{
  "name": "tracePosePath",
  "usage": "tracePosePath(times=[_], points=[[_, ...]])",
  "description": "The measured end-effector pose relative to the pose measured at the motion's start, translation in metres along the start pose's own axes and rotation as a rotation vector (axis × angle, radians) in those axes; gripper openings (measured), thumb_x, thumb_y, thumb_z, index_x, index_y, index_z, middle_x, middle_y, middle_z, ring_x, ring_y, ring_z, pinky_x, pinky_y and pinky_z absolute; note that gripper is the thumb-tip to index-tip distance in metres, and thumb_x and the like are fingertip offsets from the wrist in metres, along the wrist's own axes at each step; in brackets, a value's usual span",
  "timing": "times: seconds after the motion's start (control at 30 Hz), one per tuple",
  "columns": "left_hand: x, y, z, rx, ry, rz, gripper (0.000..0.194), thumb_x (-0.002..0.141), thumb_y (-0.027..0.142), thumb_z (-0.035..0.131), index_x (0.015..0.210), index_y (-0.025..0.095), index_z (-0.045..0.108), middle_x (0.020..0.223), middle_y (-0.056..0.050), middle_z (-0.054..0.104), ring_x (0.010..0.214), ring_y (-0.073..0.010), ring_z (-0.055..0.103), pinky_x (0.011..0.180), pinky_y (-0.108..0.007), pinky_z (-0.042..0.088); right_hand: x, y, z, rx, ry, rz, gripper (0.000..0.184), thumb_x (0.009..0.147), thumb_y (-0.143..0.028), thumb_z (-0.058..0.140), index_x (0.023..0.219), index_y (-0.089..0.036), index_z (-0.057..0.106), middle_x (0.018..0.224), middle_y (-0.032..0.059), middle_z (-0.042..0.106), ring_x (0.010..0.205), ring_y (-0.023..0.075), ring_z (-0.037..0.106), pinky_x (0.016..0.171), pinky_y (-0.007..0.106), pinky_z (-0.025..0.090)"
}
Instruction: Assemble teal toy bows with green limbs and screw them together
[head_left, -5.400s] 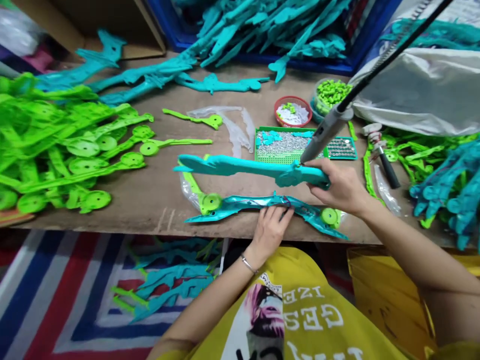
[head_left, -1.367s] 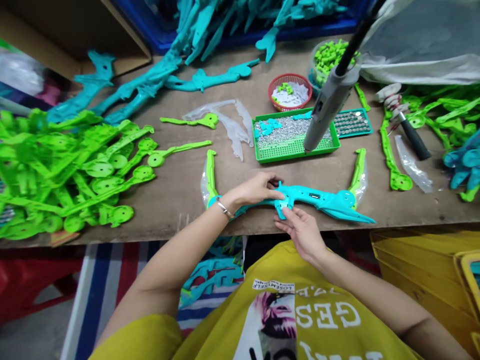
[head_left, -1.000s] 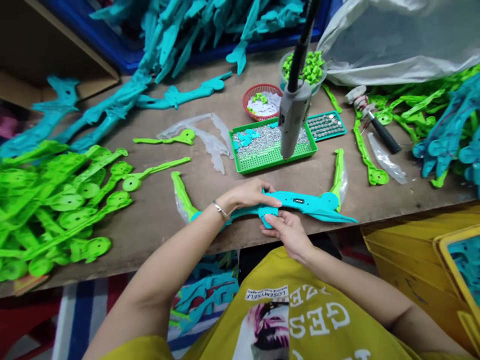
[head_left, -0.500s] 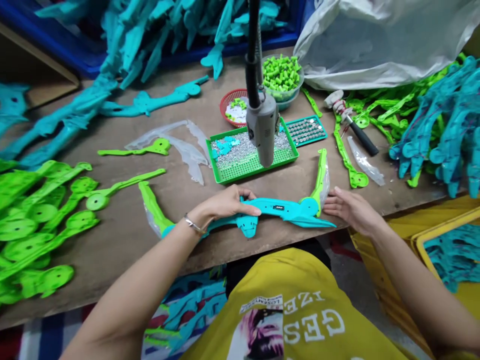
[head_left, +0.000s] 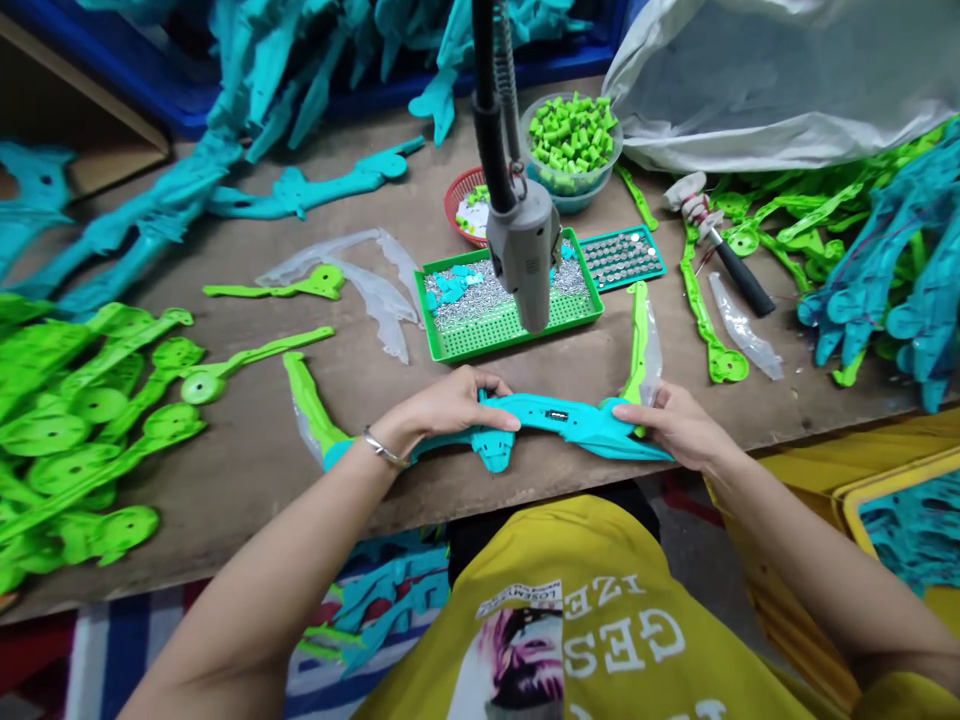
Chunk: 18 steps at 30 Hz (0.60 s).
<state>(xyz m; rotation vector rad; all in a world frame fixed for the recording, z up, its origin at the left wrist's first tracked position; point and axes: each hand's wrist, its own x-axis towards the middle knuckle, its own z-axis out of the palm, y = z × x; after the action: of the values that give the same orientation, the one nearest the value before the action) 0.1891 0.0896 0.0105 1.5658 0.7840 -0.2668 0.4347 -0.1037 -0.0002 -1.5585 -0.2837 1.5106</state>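
A long turquoise plastic part [head_left: 581,425], shaped like a toy bow, lies across the near side of the table. Green arms with clear film-like pieces stand up at both ends, a left arm [head_left: 311,405] and a right arm [head_left: 637,340]. My left hand [head_left: 450,405] is closed around its middle, thumb on top. At the right joint, my right hand [head_left: 675,420] grips the part with the thumb above and the fingers beneath, partly hidden. A grey electric screwdriver [head_left: 529,265] hangs just beyond the part, over a green tray [head_left: 517,340] of small screws.
Green arms [head_left: 97,430] are heaped at left, turquoise parts [head_left: 862,270] at right. Behind stand a bowl of green caps [head_left: 574,145] and a red basket [head_left: 457,195]. A black-handled hammer [head_left: 739,270] lies at right. Clear plastic pieces [head_left: 375,285] rest left of the tray.
My right hand has moved left from beside the right joint and closed on it with the thumb on top. My left hand keeps its hold. The view has shifted slightly.
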Motion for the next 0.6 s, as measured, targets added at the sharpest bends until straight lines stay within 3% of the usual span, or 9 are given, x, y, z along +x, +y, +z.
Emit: tracePosePath(times=[0.17, 0.27, 0.33, 0.37, 0.4, 0.43, 0.47, 0.5, 0.6], points=[[-0.004, 0.002, -0.004, 0.081, 0.019, 0.052, 0.044, 0.058, 0.051, 0.086, 0.083, 0.017, 0.072, 0.081, -0.001, 0.070, 0.076, -0.0180, 0.060, 0.070, -0.028, 0.046, 0.006, 0.003, 0.002, -0.019, 0.067, -0.036, 0.052, 0.041, -0.037, 0.098, 0.077, -0.017, 0.066, 0.074, 0.0004, 0.072, 0.063, 0.0136, 0.063, 0.062, 0.028, 0.051], [-0.029, 0.014, 0.012, 0.182, 0.310, 0.115, 0.052, 0.057, 0.051, 0.088, 0.095, 0.019, 0.072, 0.097, -0.006, 0.072, 0.096, -0.0261, 0.064, 0.082, -0.034, 0.050, 0.006, 0.004, 0.004, -0.033, 0.092, -0.033, 0.054, 0.040, -0.039, 0.098, 0.076, -0.017, 0.066, 0.073, 0.0006, 0.072, 0.062, 0.0139, 0.062, 0.060, 0.028, 0.051], [-0.049, 0.023, 0.038, 0.125, 0.546, 0.130, 0.045, 0.068, 0.054, 0.082, 0.097, 0.022, 0.070, 0.098, -0.007, 0.071, 0.101, -0.0273, 0.064, 0.087, -0.037, 0.052, 0.006, 0.004, 0.006, -0.032, 0.095, -0.024, 0.055, 0.040, -0.040, 0.098, 0.077, -0.017, 0.065, 0.073, 0.0007, 0.072, 0.061, 0.0142, 0.062, 0.059, 0.028, 0.050], [-0.057, 0.026, 0.055, 0.018, 0.561, 0.106, 0.038, 0.076, 0.057, 0.075, 0.088, 0.022, 0.069, 0.090, -0.007, 0.071, 0.093, -0.0251, 0.065, 0.084, -0.037, 0.053, 0.005, 0.004, 0.007, -0.031, 0.093, -0.025, 0.055, 0.040, -0.040, 0.097, 0.078, -0.017, 0.065, 0.073, 0.0007, 0.071, 0.062, 0.0142, 0.062, 0.058, 0.028, 0.050], [-0.062, 0.027, 0.074, -0.116, 0.448, 0.064, 0.040, 0.081, 0.061, 0.069, 0.079, 0.021, 0.068, 0.081, -0.006, 0.070, 0.082, -0.0227, 0.066, 0.077, -0.035, 0.054, 0.004, 0.004, 0.009, -0.031, 0.091, -0.029, 0.055, 0.041, -0.040, 0.097, 0.078, -0.017, 0.065, 0.073, 0.0005, 0.071, 0.062, 0.0141, 0.062, 0.058, 0.027, 0.050], [-0.063, 0.026, 0.093, -0.283, 0.244, 0.014, 0.044, 0.082, 0.064, 0.066, 0.079, 0.020, 0.068, 0.078, -0.007, 0.071, 0.076, -0.0214, 0.067, 0.072, -0.034, 0.055, 0.003, 0.004, 0.010, -0.031, 0.087, -0.036, 0.054, 0.042, -0.040, 0.097, 0.078, -0.017, 0.064, 0.072, 0.0002, 0.071, 0.062, 0.0139, 0.062, 0.057, 0.027, 0.049], [-0.059, 0.024, 0.110, -0.476, 0.069, -0.035, 0.046, 0.080, 0.065, 0.069, 0.089, 0.019, 0.070, 0.088, -0.009, 0.074, 0.078, -0.0217, 0.070, 0.074, -0.035, 0.057, 0.002, 0.004, 0.012, -0.032, 0.080, -0.043, 0.053, 0.043, -0.041, 0.097, 0.078, -0.017, 0.064, 0.072, -0.0001, 0.070, 0.062, 0.0137, 0.061, 0.057, 0.026, 0.049], [-0.053, 0.021, 0.126, -0.682, 0.065, -0.071, 0.050, 0.075, 0.065, 0.074, 0.096, 0.019, 0.069, 0.099, -0.010, 0.075, 0.081, -0.0219, 0.072, 0.077, -0.035, 0.058, 0.001, 0.005, 0.014, -0.035, 0.072, -0.049, 0.052, 0.044, -0.041, 0.096, 0.078, -0.018, 0.064, 0.072, -0.0003, 0.070, 0.062, 0.0135, 0.061, 0.057, 0.026, 0.049], [-0.024, 0.014, 0.158, -1.109, 0.260, -0.012, 0.052, 0.069, 0.058, 0.082, 0.099, 0.019, 0.068, 0.109, -0.010, 0.075, 0.098, -0.0240, 0.073, 0.090, -0.039, 0.058, -0.003, 0.006, 0.019, -0.041, 0.052, -0.062, 0.053, 0.045, -0.042, 0.096, 0.079, -0.018, 0.064, 0.072, -0.0005, 0.070, 0.062, 0.0134, 0.061, 0.058, 0.027, 0.050]])
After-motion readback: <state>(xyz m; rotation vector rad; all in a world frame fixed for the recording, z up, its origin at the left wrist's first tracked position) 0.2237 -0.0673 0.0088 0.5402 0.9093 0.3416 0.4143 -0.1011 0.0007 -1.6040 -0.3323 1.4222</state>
